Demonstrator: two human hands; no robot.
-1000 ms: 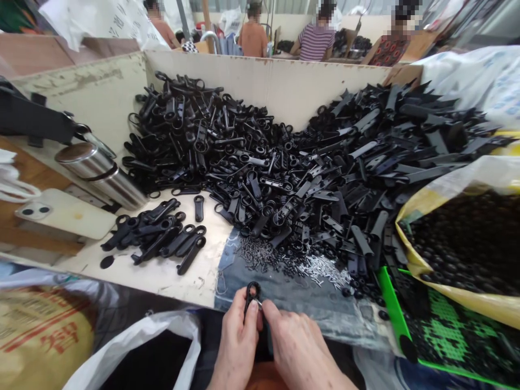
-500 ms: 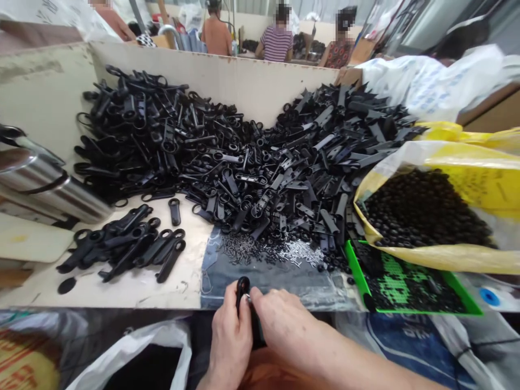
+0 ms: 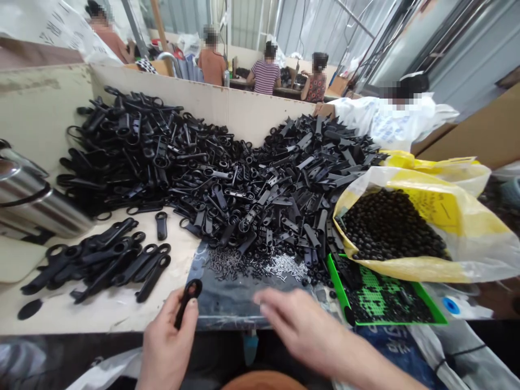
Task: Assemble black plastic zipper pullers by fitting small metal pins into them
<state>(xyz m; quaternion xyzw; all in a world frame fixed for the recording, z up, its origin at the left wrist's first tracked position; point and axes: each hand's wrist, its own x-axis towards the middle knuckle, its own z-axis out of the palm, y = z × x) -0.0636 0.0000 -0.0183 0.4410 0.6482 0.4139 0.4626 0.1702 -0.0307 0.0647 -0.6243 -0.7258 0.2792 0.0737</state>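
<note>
gripping a black plastic pull (image 3: 187,301), left hand (image 3: 167,342) raised; right hand (image 3: 300,327) extended, apparently open.

Left hand (image 3: 167,340) curled, pinching — right hand (image 3: 299,328) open, flat, well apart

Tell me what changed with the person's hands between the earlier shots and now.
The right hand has moved right, off the black plastic zipper pull, and let go. The left hand still grips the pull. The heap of black pulls, yellow bag and green tray stayed put.
</note>
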